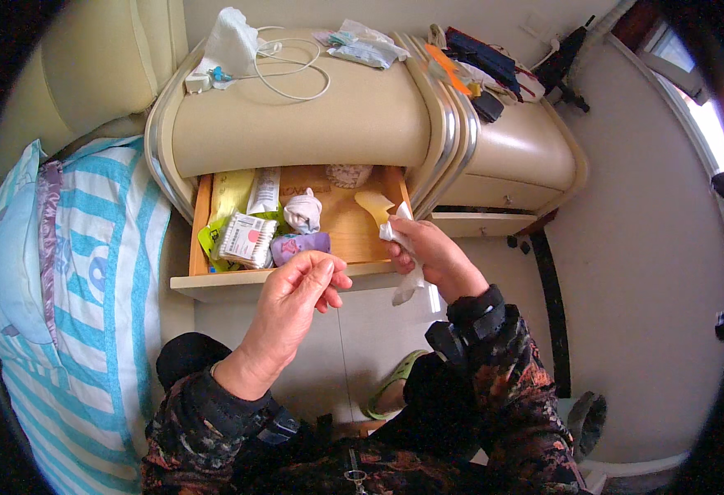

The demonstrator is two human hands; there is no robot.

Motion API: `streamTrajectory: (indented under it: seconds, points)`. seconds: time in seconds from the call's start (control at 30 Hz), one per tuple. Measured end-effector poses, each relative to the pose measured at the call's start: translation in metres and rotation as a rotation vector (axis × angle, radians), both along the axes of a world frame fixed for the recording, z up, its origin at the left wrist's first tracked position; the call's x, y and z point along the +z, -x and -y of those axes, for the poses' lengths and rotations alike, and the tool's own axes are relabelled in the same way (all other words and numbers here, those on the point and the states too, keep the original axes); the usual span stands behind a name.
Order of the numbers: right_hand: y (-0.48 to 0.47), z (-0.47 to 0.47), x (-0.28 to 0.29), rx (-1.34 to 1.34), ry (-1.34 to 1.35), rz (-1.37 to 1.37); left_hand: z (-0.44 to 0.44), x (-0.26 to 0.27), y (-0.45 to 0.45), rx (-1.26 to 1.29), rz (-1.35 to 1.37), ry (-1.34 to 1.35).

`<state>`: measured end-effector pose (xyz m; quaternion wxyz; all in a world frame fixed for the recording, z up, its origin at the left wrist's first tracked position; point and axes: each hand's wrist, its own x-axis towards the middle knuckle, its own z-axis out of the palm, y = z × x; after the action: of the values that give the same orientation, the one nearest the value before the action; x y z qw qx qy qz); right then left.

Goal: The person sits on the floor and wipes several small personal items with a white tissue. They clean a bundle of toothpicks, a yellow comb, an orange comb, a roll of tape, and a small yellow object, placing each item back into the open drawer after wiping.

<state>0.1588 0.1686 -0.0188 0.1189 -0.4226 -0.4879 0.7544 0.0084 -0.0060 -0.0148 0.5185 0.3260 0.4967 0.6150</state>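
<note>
My right hand [427, 253] grips a crumpled white tissue [408, 288] at the right front corner of an open wooden drawer [343, 244]. A yellowish translucent comb-like piece [374, 205] reaches into the drawer just beyond those fingers; whether they hold it is unclear. My left hand [303, 300] hovers at the drawer's front edge, loosely closed, thumb against the index finger, with nothing visible in it. Close by in the drawer are a pack of cotton swabs [246, 240], a purple printed pouch [300, 247] and a bundled white cloth [303, 211].
A beige nightstand [300, 124] holds the drawer; a white cable [294, 96], tissue and plastic packets [368, 49] lie on top. On the left is a bed with a blue-striped cover [90, 247]. A second cabinet [510, 161] carrying bags stands right, beside the wall.
</note>
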Motion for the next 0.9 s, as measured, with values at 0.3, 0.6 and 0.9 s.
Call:
streamTrajectory:
  seconds: [0.3, 0.6, 0.9]
  points:
    - [0.003, -0.013, -0.022, -0.091, 0.123, -0.053, 0.004, 0.003, 0.003, 0.001, -0.004, 0.010]
    - [-0.006, 0.005, -0.001, -0.030, -0.013, -0.015, 0.004, 0.005, 0.000, -0.001, -0.001, 0.006]
    - [-0.005, -0.016, 0.036, -0.119, -0.560, -0.101, 0.000, 0.000, -0.003, -0.025, 0.001, 0.010]
